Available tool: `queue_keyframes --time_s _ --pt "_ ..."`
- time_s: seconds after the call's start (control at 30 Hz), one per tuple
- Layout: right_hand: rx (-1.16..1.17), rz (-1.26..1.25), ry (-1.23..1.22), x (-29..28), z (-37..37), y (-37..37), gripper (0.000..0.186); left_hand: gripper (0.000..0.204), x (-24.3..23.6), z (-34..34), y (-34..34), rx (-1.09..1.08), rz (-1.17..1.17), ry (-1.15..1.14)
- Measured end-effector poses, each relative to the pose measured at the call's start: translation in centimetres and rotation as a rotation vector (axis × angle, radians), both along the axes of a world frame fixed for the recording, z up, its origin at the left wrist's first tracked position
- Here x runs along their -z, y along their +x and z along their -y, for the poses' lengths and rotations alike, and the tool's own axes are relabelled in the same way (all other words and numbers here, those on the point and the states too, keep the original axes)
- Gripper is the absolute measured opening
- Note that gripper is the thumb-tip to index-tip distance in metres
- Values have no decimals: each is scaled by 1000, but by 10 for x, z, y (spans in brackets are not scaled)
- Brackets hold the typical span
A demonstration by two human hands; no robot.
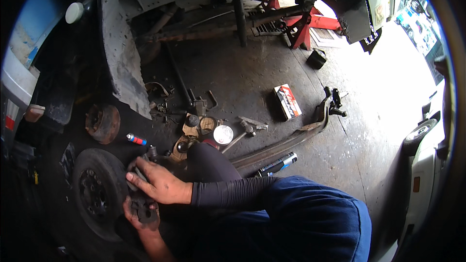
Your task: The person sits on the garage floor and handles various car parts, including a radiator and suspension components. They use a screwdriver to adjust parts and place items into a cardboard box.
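My left hand (148, 225) comes up from the lower edge with its fingers curled around a dark metal part (144, 212) that has a notched, rounded end. Just above it, my right hand (162, 182), in a black sleeve, is closed on a flat grey piece (140, 169) whose kind I cannot make out. My right fingers and thumb partly cover that piece. Both hands are close together beside a wheel with a black tire (97, 191). A small red and blue can (136, 139) lies beyond my right hand.
A rusty brake drum (103, 123), a hammer (247, 128), an opened round tin (223, 134), a red and white box (287, 102), a spray can (277, 165) and a long axle beam (291, 138) lie on the floor. A red jack stand (303, 34) stands beneath the raised vehicle.
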State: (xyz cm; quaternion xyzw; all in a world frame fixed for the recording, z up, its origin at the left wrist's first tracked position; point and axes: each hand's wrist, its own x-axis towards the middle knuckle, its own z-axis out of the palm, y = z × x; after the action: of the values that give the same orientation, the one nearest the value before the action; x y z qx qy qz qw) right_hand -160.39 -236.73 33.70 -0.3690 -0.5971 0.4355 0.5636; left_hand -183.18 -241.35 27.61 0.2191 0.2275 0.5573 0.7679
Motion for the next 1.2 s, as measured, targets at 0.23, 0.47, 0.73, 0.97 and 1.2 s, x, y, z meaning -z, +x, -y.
queue_keyframes --time_s 0.23,0.47,0.73,0.97,1.2 --pt "-44 25 -77 22 -6 3 49 64 -15 10 -15 270 -48 57" --pt "54 118 -9 48 3 -2 45 76 -25 18 -13 356 -33 -33" --pt "-258 220 -181 42 -1 18 91 89 -22 20 -24 488 58 -240" --pt "-449 314 -262 40 -9 23 100 67 -2 27 -42 531 127 -247" --pt "-485 130 -281 45 -3 9 98 77 -7 43 -65 414 -32 -167"
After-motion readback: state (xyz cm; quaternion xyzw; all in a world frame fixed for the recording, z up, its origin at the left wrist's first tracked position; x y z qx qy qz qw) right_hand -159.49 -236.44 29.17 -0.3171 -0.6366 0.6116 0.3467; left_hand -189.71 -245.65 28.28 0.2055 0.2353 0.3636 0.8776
